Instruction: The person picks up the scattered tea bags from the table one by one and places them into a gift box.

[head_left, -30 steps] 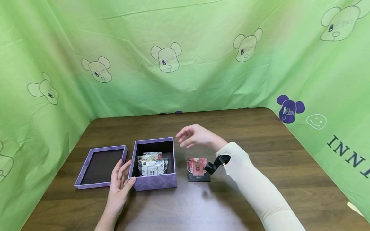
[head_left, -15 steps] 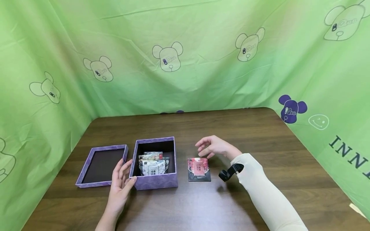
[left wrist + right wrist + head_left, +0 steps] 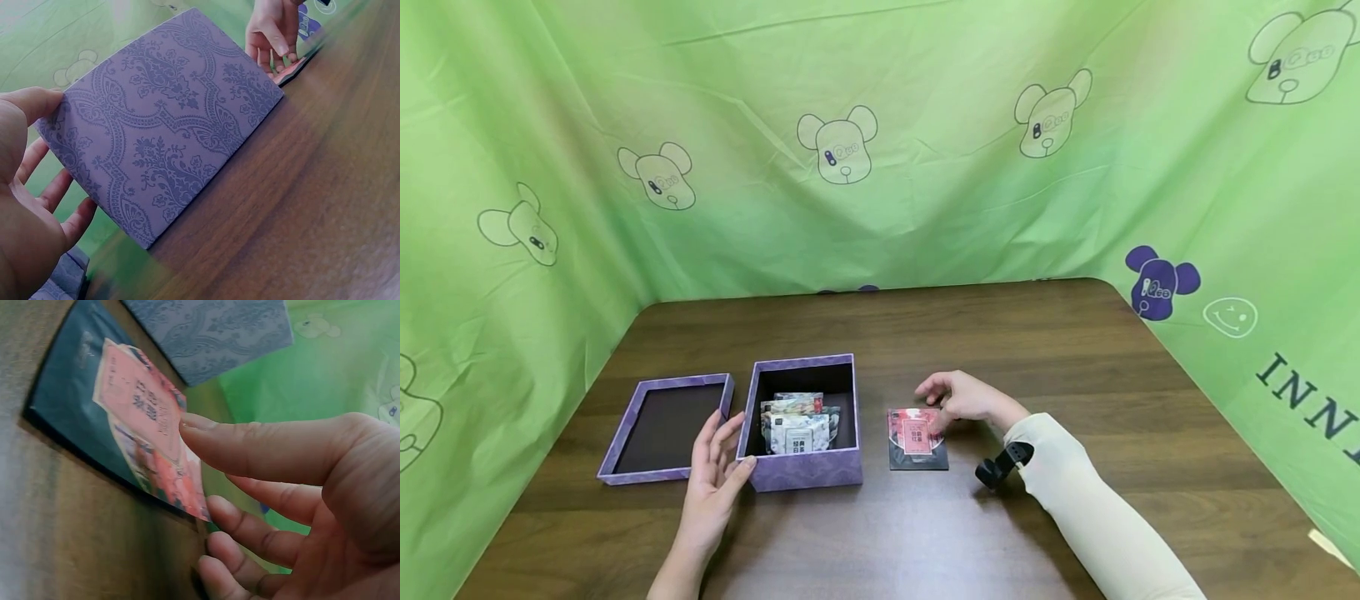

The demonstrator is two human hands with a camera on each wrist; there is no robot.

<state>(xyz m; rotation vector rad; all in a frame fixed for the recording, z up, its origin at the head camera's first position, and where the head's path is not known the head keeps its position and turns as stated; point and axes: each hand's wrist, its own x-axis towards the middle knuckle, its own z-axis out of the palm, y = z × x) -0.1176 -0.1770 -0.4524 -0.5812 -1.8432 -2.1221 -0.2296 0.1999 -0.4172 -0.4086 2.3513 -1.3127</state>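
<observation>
A purple patterned box [image 3: 805, 473] stands without its lid, and several tea sachets [image 3: 800, 435] lean upright inside it. My left hand [image 3: 711, 492] holds the box by its near left corner, thumb at the rim and fingers along the left side. Right of the box, a red and black tea sachet [image 3: 917, 457] lies flat on the table. Over its far right corner is my right hand [image 3: 972, 397], fingers bent. In the right wrist view the thumb reaches over the sachet's printed label [image 3: 140, 403], while the other fingertips are right at its edge.
The box's purple lid [image 3: 662, 429] lies inside up on the brown wooden table [image 3: 887, 550], left of my left hand. A green printed cloth [image 3: 925, 208] hangs behind and at both sides. A black wrist camera [image 3: 1004, 465] sits on my right sleeve.
My right hand has moved from beside the box's far right corner, rightward and down, to the red and black tea sachet. The left hand stays at the box.
</observation>
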